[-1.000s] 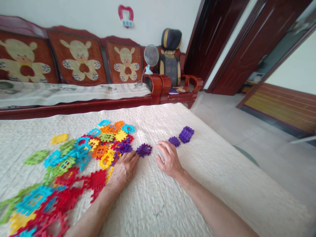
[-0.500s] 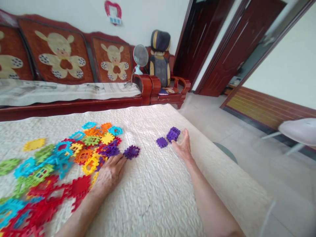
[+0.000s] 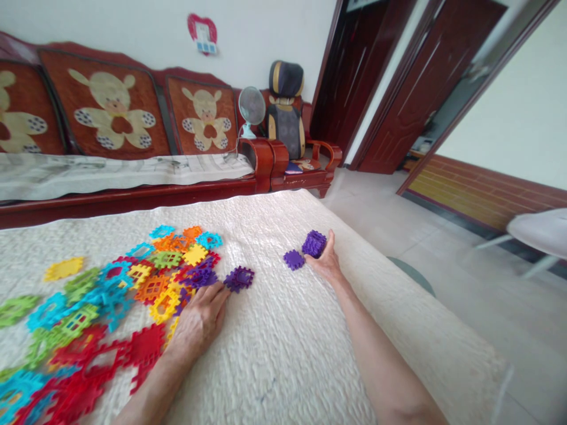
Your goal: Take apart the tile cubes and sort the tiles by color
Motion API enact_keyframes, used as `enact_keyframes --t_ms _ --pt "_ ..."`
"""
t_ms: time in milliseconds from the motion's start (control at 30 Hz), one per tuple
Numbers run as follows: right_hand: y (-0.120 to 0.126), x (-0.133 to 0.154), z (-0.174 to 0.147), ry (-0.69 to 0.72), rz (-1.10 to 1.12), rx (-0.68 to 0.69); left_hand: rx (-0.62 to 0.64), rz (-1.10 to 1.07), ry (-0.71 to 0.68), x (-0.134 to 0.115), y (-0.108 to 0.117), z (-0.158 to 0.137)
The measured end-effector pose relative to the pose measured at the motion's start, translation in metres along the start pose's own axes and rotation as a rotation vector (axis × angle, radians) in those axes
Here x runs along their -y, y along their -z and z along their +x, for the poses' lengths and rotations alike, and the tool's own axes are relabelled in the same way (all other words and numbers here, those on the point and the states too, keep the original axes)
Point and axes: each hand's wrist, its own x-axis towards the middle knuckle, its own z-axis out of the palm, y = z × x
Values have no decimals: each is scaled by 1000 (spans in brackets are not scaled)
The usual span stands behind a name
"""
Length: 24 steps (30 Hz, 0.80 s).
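Interlocking plastic building tiles with notched edges lie on a cream quilted cover. My right hand (image 3: 325,260) is closed about a small stack of purple tiles (image 3: 314,243), its thumb at the near edge and a finger along the right side. Just left of the stack lies a single flat purple tile (image 3: 293,260). My left hand (image 3: 204,310) rests palm down at the right edge of the mixed tile pile (image 3: 153,287), fingers stretched out. Its fingertips reach a purple tile with an opening (image 3: 240,278); whether they press on it is hard to see.
The quilted cover (image 3: 283,342) spreads over the table, its right edge dropping toward the tiled floor. Beyond stand a wooden sofa (image 3: 212,183) with bear-patterned cushions, a small fan (image 3: 252,106) and an armchair (image 3: 287,130). A pale stool (image 3: 540,230) is at the right.
My right hand has drawn in closer around the purple stack, which now looks more evenly piled. My left hand stays nearly where it was. The view has tilted slightly upward.
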Motion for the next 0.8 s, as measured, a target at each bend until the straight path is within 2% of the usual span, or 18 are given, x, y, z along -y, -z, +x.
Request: enact_keyframes --t_ms 133,400,800 --pt "4 9 -1 -88 37 85 12 -20 23 2 -4 -3" --pt "5 9 -1 -69 118 83 -5 -2 -3 1 -2 -1" --pt "-13 14 20 -4 155 64 -37 -3 -20 0 2 2"
